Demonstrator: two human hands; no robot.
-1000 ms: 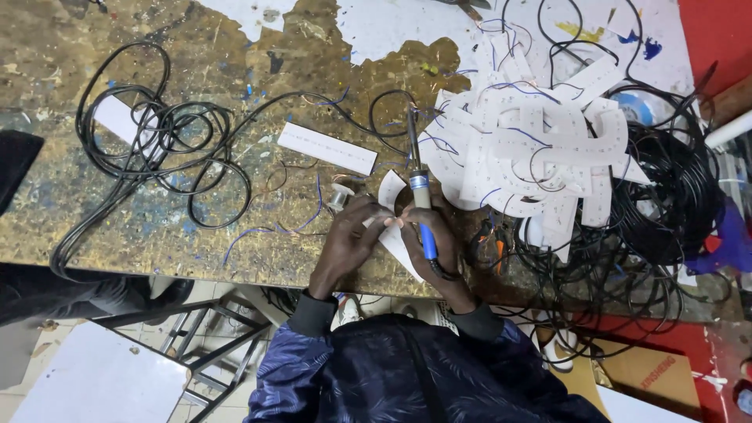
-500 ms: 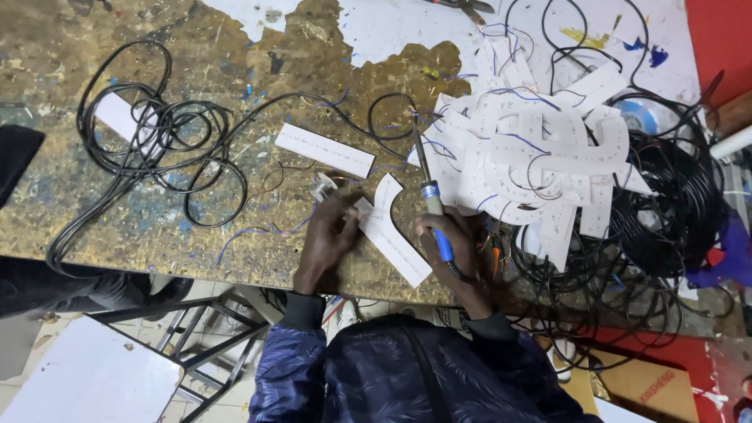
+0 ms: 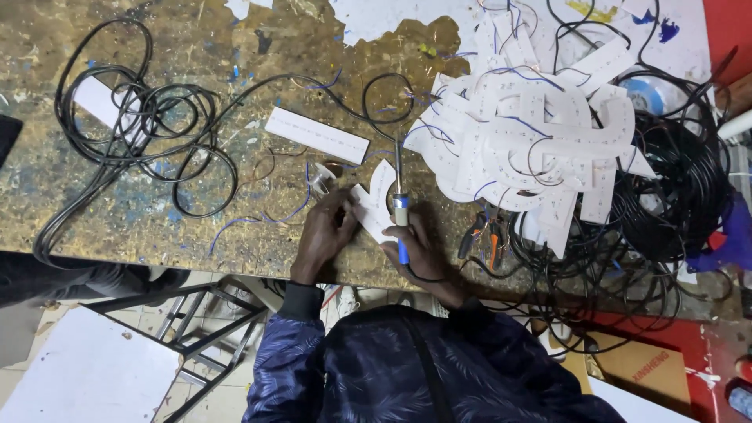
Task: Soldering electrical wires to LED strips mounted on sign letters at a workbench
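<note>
- Fingers of the right hand (image 3: 419, 254) were wrapped shut around the blue-and-pale handle of a soldering iron (image 3: 400, 215), its thin metal tip pointing away from the body.
- Fingers of the left hand (image 3: 325, 235) lay curled and pressed down on a small white cut-out board (image 3: 374, 205), pinning its near end to the bench; whether they pinched it or only pressed it could not be told.
- White board sat between the two hands, flat on the worn brown workbench (image 3: 157, 211), with the iron's shaft lying just beside its right edge.
- Judged by its look, the board was light, thin and fairly stiff, apt to slide on the bench, so holding it flat at the edge away from the iron's tip seemed the safest grip; the fine wires on it would likely be fragile.
- Just beyond the fingertips lay a long white strip (image 3: 316, 135) and thin blue wires.
- Farther out to the right rose a pile of white cut-out boards (image 3: 533, 133) laced with wire, with orange-handled pliers (image 3: 482, 235) near the right wrist.
- Outward to the left sprawled loops of black cable (image 3: 149, 125); a denser black coil (image 3: 674, 196) lay far right.
</note>
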